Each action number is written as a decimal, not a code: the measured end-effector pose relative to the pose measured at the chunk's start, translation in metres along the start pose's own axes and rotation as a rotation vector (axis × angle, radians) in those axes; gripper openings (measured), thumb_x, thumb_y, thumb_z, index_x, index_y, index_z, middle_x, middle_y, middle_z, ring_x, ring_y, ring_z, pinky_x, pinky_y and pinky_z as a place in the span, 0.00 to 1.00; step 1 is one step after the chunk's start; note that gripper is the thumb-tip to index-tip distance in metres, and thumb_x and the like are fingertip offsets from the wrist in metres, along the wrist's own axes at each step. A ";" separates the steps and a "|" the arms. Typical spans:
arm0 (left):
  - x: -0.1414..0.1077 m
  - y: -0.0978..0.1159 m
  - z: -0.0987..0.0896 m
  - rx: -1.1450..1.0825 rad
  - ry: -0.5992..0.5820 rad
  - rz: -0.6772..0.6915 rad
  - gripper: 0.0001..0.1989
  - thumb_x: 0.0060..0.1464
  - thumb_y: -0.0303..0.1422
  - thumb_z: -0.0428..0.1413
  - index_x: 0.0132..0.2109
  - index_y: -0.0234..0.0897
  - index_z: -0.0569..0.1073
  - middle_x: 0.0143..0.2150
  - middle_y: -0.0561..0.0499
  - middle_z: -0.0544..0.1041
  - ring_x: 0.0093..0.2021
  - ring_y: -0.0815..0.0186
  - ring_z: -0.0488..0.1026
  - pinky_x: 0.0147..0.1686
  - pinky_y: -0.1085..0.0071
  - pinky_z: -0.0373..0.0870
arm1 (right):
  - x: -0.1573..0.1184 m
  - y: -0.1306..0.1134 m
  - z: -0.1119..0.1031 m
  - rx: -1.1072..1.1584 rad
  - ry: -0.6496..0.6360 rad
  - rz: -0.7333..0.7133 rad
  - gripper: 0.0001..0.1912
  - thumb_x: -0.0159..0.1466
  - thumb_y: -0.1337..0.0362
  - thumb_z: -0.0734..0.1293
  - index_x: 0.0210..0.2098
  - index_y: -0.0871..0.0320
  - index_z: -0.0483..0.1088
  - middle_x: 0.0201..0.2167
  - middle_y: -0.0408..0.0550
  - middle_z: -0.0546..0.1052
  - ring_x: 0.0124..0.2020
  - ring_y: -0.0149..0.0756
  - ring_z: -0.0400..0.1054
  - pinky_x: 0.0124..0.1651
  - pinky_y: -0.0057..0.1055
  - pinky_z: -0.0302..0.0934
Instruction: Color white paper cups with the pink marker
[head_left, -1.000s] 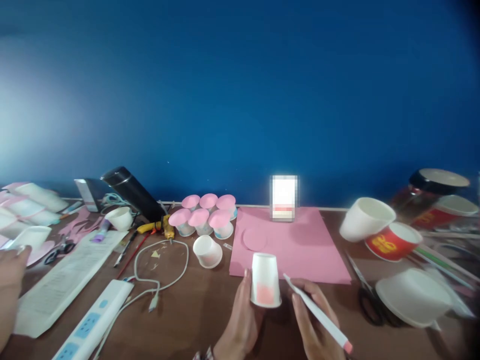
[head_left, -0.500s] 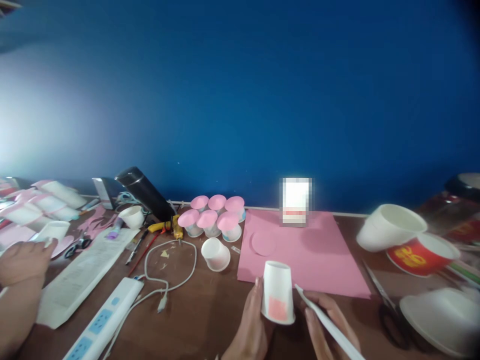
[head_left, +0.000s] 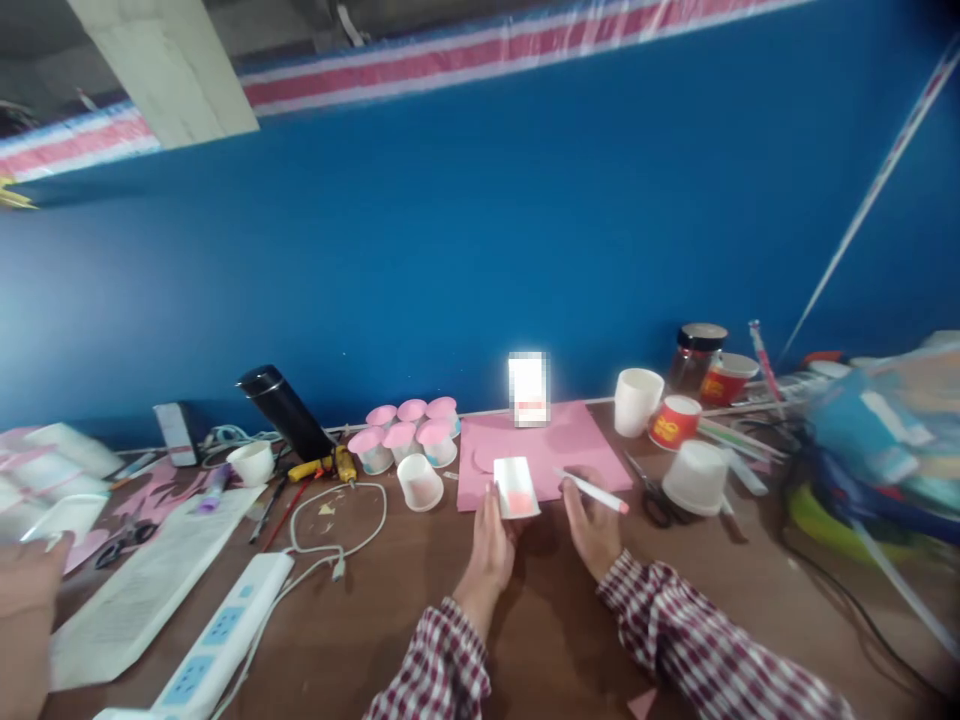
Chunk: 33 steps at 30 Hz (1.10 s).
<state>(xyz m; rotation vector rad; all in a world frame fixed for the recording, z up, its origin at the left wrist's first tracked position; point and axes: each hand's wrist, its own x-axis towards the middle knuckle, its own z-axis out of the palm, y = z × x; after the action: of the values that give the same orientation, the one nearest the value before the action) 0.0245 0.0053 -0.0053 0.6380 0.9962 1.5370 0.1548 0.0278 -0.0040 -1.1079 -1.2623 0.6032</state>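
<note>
My left hand [head_left: 487, 548] is closed around the side of a white paper cup [head_left: 513, 475], which is held upside down with a pink patch near its rim. In my right hand [head_left: 596, 530] is a slim white marker [head_left: 602, 496] with a pink end. Its tip points left toward the cup, with a gap between them. Both hands are just over the front part of a pink paper sheet [head_left: 574, 430]. A bright pixelated upright object [head_left: 529, 385] stands at the sheet's back edge.
Several cups with pink tops [head_left: 401, 437] and a white cup [head_left: 420, 483] stand left of the sheet. A power strip [head_left: 217, 640], cable and black bottle [head_left: 285, 410] lie further left, near another person's hand [head_left: 30, 590]. To the right are scissors [head_left: 656, 505], bowls and a red cup [head_left: 675, 422].
The view has widened, with more of the wall, the right side and my sleeves showing. My left hand still holds the cup and my right the marker, which now lies at a flatter angle.
</note>
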 end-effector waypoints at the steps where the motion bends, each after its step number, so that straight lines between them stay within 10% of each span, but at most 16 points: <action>1: 0.000 0.001 0.001 -0.011 -0.012 -0.003 0.30 0.53 0.54 0.53 0.51 0.33 0.70 0.47 0.39 0.74 0.43 0.57 0.74 0.41 0.61 0.74 | -0.001 0.000 0.001 0.013 -0.003 -0.015 0.11 0.64 0.57 0.61 0.38 0.59 0.67 0.29 0.49 0.74 0.28 0.36 0.70 0.29 0.32 0.67; 10: -0.001 -0.006 -0.007 0.136 -0.064 0.097 0.29 0.54 0.55 0.50 0.52 0.38 0.71 0.52 0.37 0.74 0.55 0.50 0.70 0.50 0.57 0.71 | -0.005 0.000 0.000 0.125 -0.125 -0.052 0.11 0.65 0.56 0.62 0.36 0.57 0.66 0.26 0.45 0.71 0.26 0.33 0.65 0.28 0.29 0.63; 33: 0.006 -0.014 -0.007 0.076 0.021 0.015 0.26 0.54 0.53 0.52 0.48 0.37 0.72 0.46 0.41 0.77 0.46 0.56 0.74 0.45 0.63 0.70 | -0.016 -0.008 -0.001 0.042 -0.270 -0.147 0.06 0.65 0.60 0.63 0.36 0.56 0.68 0.30 0.45 0.74 0.30 0.35 0.70 0.34 0.31 0.67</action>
<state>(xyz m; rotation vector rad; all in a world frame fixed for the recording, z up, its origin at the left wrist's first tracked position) 0.0249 0.0097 -0.0216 0.6847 1.0719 1.5274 0.1504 0.0107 -0.0035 -0.9098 -1.5420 0.6802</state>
